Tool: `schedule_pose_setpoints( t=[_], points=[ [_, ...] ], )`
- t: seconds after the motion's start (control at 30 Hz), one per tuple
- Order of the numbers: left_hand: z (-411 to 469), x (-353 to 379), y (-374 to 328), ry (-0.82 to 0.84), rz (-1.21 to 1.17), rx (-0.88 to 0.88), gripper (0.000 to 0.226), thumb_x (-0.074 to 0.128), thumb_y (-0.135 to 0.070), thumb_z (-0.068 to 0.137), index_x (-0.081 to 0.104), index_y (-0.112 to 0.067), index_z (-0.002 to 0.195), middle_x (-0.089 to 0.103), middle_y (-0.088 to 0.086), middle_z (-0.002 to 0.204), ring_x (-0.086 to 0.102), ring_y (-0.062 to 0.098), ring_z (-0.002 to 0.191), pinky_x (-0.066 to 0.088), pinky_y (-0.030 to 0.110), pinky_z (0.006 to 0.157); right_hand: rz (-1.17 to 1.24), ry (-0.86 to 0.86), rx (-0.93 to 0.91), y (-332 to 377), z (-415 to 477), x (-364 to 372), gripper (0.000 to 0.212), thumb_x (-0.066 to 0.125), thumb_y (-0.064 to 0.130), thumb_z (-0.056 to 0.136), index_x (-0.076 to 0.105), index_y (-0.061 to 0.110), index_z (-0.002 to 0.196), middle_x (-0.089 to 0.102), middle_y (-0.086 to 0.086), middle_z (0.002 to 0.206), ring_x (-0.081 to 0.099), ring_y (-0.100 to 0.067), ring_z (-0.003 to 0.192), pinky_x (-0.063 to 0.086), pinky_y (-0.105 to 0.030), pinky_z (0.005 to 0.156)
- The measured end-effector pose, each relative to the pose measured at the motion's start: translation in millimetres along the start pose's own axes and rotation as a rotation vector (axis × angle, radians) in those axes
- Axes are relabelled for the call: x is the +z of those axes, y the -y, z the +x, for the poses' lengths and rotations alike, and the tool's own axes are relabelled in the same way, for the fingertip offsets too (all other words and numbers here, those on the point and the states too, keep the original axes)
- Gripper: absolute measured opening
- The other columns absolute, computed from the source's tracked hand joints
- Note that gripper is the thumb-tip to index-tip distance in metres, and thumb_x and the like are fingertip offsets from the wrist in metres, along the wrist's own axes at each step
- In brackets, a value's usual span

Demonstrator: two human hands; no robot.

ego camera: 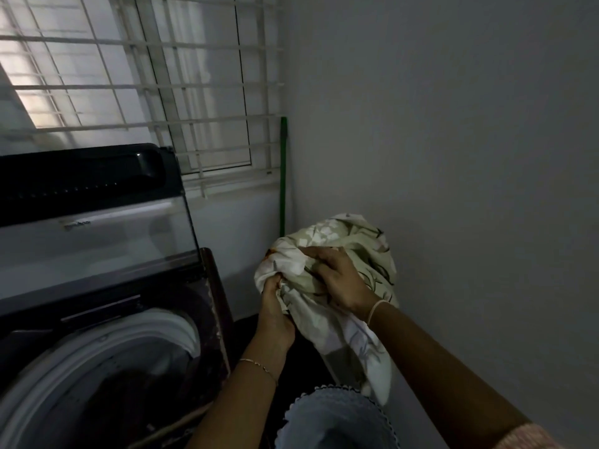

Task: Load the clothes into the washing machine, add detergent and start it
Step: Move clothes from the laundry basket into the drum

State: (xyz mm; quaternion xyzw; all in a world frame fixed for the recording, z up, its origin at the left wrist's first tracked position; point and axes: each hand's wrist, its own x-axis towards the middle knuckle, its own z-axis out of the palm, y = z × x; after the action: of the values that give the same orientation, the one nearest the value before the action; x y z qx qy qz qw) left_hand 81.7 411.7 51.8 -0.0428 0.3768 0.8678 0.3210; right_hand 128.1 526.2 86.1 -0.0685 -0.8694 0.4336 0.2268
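Observation:
A bunched pale green floral cloth [350, 241] is held up in the air to the right of the top-loading washing machine [207, 277]. My left hand [275, 306] grips its lower left fold from below. My right hand [337, 280] grips the bundle from the front, fingers curled into the fabric. A long tail of the cloth hangs down towards my lap. The machine's lid [94, 202] stands raised, and the white-rimmed drum [107, 361] is open at lower left; its inside is dark.
A barred window [146, 79] fills the wall behind the machine. A green stick [283, 176] leans in the corner. A plain grey wall [453, 157] runs along the right. Light blue fabric with a scalloped edge [337, 419] lies at the bottom centre.

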Motion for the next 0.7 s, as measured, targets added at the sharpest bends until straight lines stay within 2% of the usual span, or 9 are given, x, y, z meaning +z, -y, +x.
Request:
schedule_pose_setpoints(
  t=[0.17, 0.23, 0.3, 0.37, 0.43, 0.5, 0.57, 0.63, 0.7],
  points=[
    [9.2, -3.8, -6.9, -0.007, -0.029, -0.021, 0.049, 0.023, -0.033, 0.103, 0.044, -0.004, 0.136, 0.074, 0.002, 0.067, 0.057, 0.019, 0.084, 0.050, 0.027, 0.065, -0.355, -0.073, -0.217, -2.9, -10.2, -2.4, 0.044, 0.041, 0.037, 0.093, 0.051, 0.025, 0.134, 0.055, 0.002, 0.132, 0.047, -0.015, 0.124, 0.032, -0.047, 0.107],
    [5.6, -3.5, -11.4, -0.006, -0.024, 0.000, 0.049, 0.029, -0.034, 0.102, 0.045, -0.003, 0.136, 0.075, 0.007, 0.095, 0.059, 0.022, 0.094, 0.048, 0.032, 0.076, -0.421, -0.238, -0.160, -5.5, -17.3, 0.4, 0.052, 0.040, 0.053, 0.091, 0.047, 0.024, 0.134, 0.048, 0.002, 0.139, 0.040, -0.016, 0.131, 0.027, -0.048, 0.111],
    [1.4, -1.7, -17.3, -0.037, -0.038, 0.000, 0.048, 0.036, -0.035, 0.100, 0.046, -0.005, 0.136, 0.058, 0.014, 0.131, 0.057, 0.029, 0.114, 0.048, 0.036, 0.083, -0.390, -0.386, -0.060, -9.2, -22.9, 2.0, 0.064, 0.039, 0.063, 0.087, 0.040, 0.023, 0.138, 0.040, 0.001, 0.145, 0.032, -0.018, 0.137, 0.024, -0.049, 0.113],
    [0.7, 0.9, -24.6, 0.013, -0.054, 0.007, 0.050, 0.027, -0.036, 0.102, 0.043, -0.006, 0.139, 0.050, 0.009, 0.136, 0.055, 0.027, 0.115, 0.046, 0.031, 0.080, -0.240, -0.461, 0.087, -12.3, -24.7, -0.5, 0.078, 0.037, 0.071, 0.083, 0.030, 0.023, 0.144, 0.033, -0.001, 0.149, 0.026, -0.019, 0.140, 0.022, -0.050, 0.115],
    [5.2, 2.3, -29.5, 0.036, -0.034, 0.018, 0.048, 0.018, -0.034, 0.103, 0.048, -0.007, 0.129, 0.052, 0.010, 0.128, 0.061, 0.016, 0.089, 0.045, 0.027, 0.073, -0.063, -0.512, 0.274, -25.3, -22.2, -0.8, 0.092, 0.037, 0.079, 0.075, 0.023, 0.024, 0.147, 0.027, -0.002, 0.153, 0.024, -0.021, 0.142, 0.020, -0.050, 0.116],
    [8.2, 2.6, -31.4, 0.045, 0.020, 0.040, 0.042, 0.016, -0.028, 0.104, 0.052, -0.007, 0.105, 0.063, 0.017, 0.119, 0.066, 0.009, 0.068, 0.047, 0.027, 0.084, 0.173, -0.503, 0.513, -32.6, -20.7, -1.4, 0.102, 0.041, 0.088, 0.066, 0.028, 0.026, 0.146, 0.033, -0.003, 0.152, 0.032, -0.021, 0.140, 0.027, -0.048, 0.115],
    [7.2, 3.0, -27.9, 0.033, 0.008, 0.040, 0.035, 0.025, -0.031, 0.102, 0.053, -0.010, 0.101, 0.070, 0.011, 0.089, 0.068, 0.015, 0.069, 0.045, 0.034, 0.092, 0.601, -0.355, 0.623, -32.5, -23.5, -4.1, 0.094, 0.049, 0.087, 0.066, 0.045, 0.026, 0.137, 0.052, -0.004, 0.141, 0.051, -0.019, 0.128, 0.039, -0.044, 0.109],
    [5.3, 3.3, -21.8, -0.034, -0.046, 0.011, 0.031, 0.037, -0.037, 0.098, 0.057, -0.014, 0.096, 0.062, 0.006, 0.089, 0.062, 0.021, 0.078, 0.043, 0.039, 0.088, 1.013, -0.087, 0.636, -18.3, -30.1, -6.8, 0.087, 0.041, 0.080, 0.077, 0.054, 0.014, 0.131, 0.060, -0.011, 0.131, 0.058, -0.025, 0.121, 0.042, -0.042, 0.106],
    [3.8, 2.6, -16.3, -0.002, -0.093, -0.003, 0.041, 0.036, -0.039, 0.097, 0.066, -0.013, 0.089, 0.064, 0.007, 0.091, 0.065, 0.023, 0.079, 0.043, 0.038, 0.088, 1.192, 0.027, 0.610, -8.3, -32.5, -11.9, 0.091, 0.033, 0.077, 0.082, 0.051, 0.002, 0.131, 0.059, -0.019, 0.130, 0.057, -0.029, 0.121, 0.044, -0.039, 0.103]
  ],
)
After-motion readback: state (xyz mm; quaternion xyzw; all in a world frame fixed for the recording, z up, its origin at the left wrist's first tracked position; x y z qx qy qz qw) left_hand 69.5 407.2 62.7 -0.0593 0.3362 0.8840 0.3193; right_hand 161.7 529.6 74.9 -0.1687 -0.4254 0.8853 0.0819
